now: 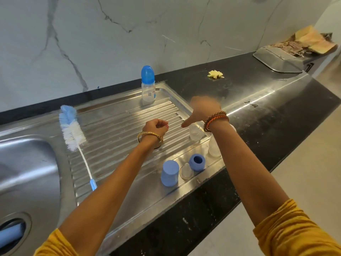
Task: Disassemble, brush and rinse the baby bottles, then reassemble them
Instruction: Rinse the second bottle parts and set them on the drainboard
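Nearest, on the drainboard [118, 163]: blue cap [169, 173], clear teat [186, 170], blue collar ring [197, 162]. Beyond, left hand [155, 128] hovering, fingers curled, seemingly empty. Right hand [202, 109] blurred, grip unclear, above a clear bottle [196, 133]. Farthest, an assembled bottle [148, 86] upright.

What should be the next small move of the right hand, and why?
Probably lower the right hand onto the clear bottle body just below it and grip it: the hand hovers open, and the blue collar, teat and cap lie loose, awaiting reassembly.
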Demonstrator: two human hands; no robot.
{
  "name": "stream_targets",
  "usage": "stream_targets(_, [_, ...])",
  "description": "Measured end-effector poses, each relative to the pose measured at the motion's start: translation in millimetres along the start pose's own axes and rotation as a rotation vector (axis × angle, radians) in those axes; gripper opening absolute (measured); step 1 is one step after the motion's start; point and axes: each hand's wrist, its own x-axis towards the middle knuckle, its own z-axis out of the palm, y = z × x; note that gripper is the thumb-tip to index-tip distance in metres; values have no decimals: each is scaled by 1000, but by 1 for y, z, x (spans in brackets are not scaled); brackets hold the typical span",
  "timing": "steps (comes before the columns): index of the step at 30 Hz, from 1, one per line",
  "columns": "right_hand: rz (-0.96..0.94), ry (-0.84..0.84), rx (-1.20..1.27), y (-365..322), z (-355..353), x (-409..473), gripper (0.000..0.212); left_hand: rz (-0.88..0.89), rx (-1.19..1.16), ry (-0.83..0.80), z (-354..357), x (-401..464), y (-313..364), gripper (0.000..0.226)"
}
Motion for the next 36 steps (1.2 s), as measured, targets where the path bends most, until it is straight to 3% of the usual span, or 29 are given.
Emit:
stream_targets(4, [16, 18, 10, 5, 5, -5, 92, 23, 4, 2, -1, -4, 0, 22])
stream_targets(10, [-61, 208, 79, 8, 5, -18, 95, 62, 23, 41, -4, -14, 1, 30])
stream_targets(15, [-331, 744, 599, -25, 7, -55, 35, 128, -40, 172, -20, -28, -4, 27])
stream_targets(17, [-443, 836, 787, -55, 10, -74, 20, 126, -127, 287, -35, -36, -4, 16])
stream_targets(20, [-559, 708, 1033, -102, 18, -95, 8, 87, -230, 441, -71, -47, -8, 11])
stream_targets(23, [-534, 353, 1336, -152, 32, -113, 6, 85, -303, 617, -119, -66, -25, 16])
stream_targets(25, [-494, 215, 1436, -187, 44, -124, 8, 77, -330, 716, -152, -83, -44, 16])
stream_targets(30, [-510, 77, 1436, -270, 82, -154, 9, -71, -296, 865, -233, -125, -98, 23])
stream_targets(34, [-375, -161, 1306, -319, 128, -150, 20, -229, -205, 930, -292, -149, -150, 7])
stream_targets(36, [-322, -262, 1199, -347, 150, -146, 23, -322, -161, 907, -324, -159, -181, 22])
